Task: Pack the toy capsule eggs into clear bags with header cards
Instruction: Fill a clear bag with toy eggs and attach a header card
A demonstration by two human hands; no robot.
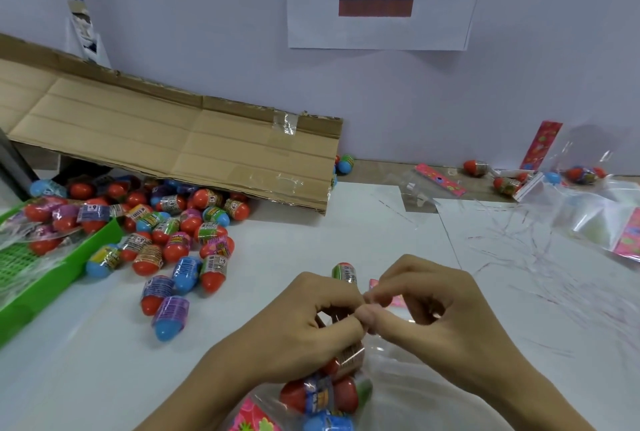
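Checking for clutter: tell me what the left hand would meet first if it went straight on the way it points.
Probably the right hand, already touching the left hand fingertip to fingertip over the clear bag; depth is unclear.

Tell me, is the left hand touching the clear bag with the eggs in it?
Touching. The head view shows the left hand with its fingers curled on the mouth of the clear bag, right against the film, pinching it together with the right hand.

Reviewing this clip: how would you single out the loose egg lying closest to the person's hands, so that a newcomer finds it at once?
Start at the green tray on the left and follow the spill of loose eggs across the white table toward the left hand. The nearest egg ends that trail: purple wrapper, blue tip pointing at the viewer, beside a red-tipped one.
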